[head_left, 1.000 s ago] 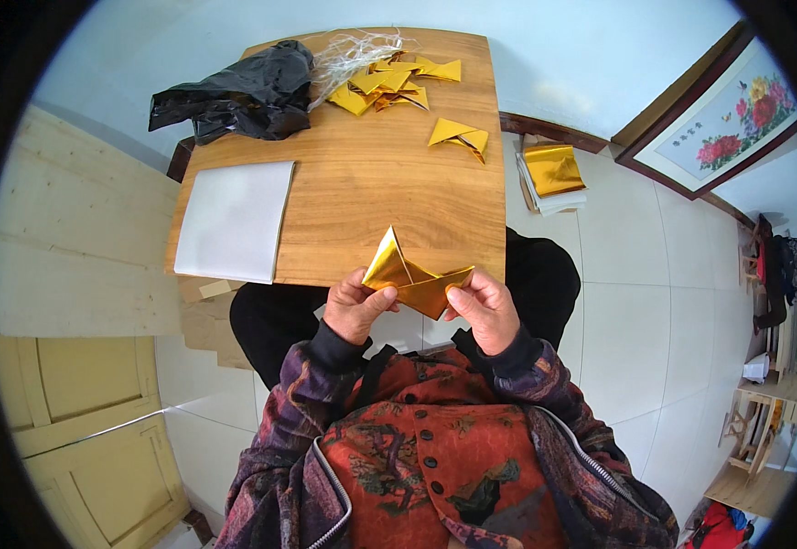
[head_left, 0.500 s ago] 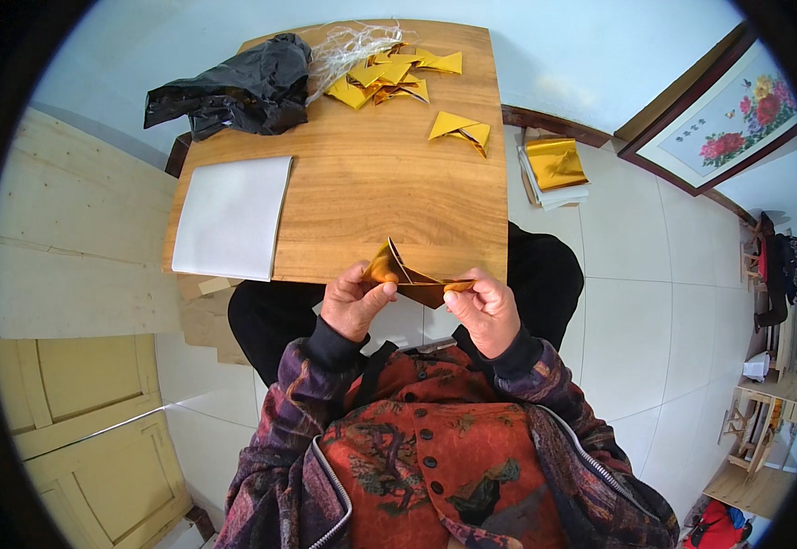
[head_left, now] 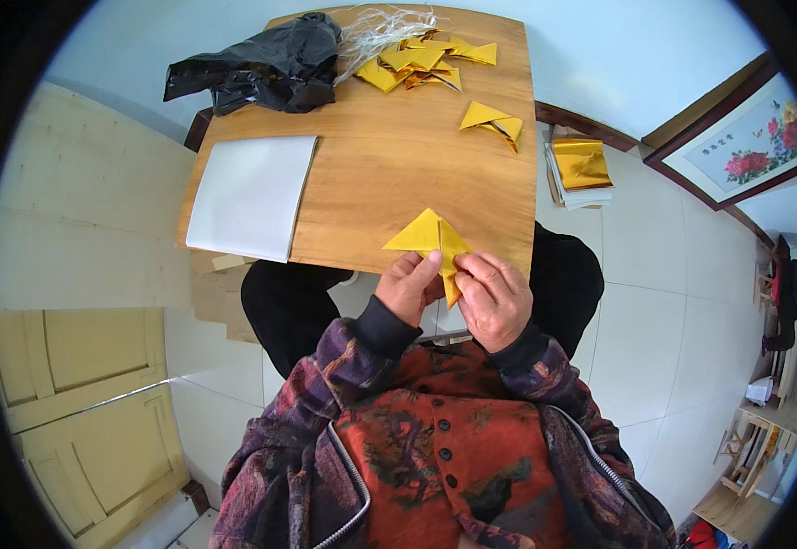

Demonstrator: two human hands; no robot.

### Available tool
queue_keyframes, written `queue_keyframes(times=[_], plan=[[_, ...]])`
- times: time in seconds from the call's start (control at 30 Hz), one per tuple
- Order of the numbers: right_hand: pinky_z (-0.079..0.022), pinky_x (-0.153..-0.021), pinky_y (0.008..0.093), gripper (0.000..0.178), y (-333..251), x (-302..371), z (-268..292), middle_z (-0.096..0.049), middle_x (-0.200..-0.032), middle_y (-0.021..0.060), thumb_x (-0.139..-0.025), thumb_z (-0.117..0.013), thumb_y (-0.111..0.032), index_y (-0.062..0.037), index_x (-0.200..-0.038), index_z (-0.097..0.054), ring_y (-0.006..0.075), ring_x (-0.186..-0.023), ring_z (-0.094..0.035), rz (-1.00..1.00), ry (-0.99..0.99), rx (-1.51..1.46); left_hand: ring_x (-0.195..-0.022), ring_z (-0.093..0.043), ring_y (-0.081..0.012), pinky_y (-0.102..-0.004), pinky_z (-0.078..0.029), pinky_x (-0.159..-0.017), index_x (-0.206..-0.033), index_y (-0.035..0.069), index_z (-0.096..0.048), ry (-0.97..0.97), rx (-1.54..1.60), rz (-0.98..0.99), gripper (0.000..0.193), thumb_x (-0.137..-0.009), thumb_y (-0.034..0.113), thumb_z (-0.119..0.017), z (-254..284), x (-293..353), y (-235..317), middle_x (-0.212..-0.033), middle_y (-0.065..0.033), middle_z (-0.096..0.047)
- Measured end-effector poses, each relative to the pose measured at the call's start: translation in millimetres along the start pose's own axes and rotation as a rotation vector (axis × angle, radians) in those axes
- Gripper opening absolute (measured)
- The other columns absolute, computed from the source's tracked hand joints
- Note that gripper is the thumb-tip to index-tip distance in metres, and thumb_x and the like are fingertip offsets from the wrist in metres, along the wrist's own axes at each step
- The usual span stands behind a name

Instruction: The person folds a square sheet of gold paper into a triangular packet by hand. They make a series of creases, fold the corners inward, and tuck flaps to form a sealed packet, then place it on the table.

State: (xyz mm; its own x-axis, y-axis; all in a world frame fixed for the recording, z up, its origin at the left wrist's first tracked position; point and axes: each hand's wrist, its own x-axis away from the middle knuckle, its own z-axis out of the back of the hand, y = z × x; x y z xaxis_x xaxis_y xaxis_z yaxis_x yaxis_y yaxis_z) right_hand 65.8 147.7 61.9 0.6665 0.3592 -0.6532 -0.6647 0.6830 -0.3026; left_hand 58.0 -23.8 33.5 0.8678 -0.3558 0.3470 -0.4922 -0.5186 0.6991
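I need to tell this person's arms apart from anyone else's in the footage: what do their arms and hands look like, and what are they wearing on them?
Both hands, left and right, are bare: no gloves or rings are visible. The forearms wear dark purple patterned sleeves with dark inner cuffs, part of an open zip-up jacket over a red patterned buttoned top.

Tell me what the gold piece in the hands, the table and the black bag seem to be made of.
Gold piece: probably foil-faced paper, shiny, holding sharp creases. Table: wood or wood-look laminate, smooth, with visible grain. Black bag: thin plastic film, glossy and crumpled. Both hands, left and right, pinch the gold piece.
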Motion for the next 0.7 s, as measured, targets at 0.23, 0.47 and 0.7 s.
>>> queue_keyframes(times=[0.23,0.47,0.7], plan=[[-0.054,-0.085,0.0381,0.032,-2.0,0.5,0.6,-0.064,-0.113,0.01,-0.067,-0.072,0.004,-0.0021,-0.096,-0.063,0.0311,-0.102,-0.064,-0.017,-0.005,-0.145,-0.071,-0.066,-0.0125,-0.0277,-0.055,-0.06,-0.102,0.006,-0.066,0.088,-0.016,-0.114,0.013,-0.093,0.014,-0.065,-5.7,-6.2,11.1,-0.089,-0.003,-0.068],[-0.052,-0.088,0.0392,0.03,-7.9,-0.5,0.3,-0.062,-0.117,0.0163,-0.074,-0.069,0.007,0.0002,-0.102,-0.061,0.0347,-0.104,-0.063,-0.199,-0.036,-0.374,-0.078,-0.067,-0.017,-0.0304,-0.056,-0.064,-0.109,0.007,-0.062,0.096,-0.123,-0.091,0.02,-0.089,0.004,-0.063,-11.7,-10.5,18.4,-0.094,-0.004,-0.067],[-0.051,-0.077,0.0377,0.023,-20.5,2.1,13.6,-0.064,-0.103,0.0163,-0.077,-0.073,-0.006,-0.001,-0.093,-0.058,0.0344,-0.091,-0.064,-0.462,-0.084,-0.525,-0.062,-0.061,-0.0137,-0.0285,-0.046,-0.054,-0.093,0.001,-0.057,0.369,-0.549,-0.565,0.008,-0.085,0.001,-0.057,-26.7,-17.4,17.7,-0.072,-0.0053,-0.063]])
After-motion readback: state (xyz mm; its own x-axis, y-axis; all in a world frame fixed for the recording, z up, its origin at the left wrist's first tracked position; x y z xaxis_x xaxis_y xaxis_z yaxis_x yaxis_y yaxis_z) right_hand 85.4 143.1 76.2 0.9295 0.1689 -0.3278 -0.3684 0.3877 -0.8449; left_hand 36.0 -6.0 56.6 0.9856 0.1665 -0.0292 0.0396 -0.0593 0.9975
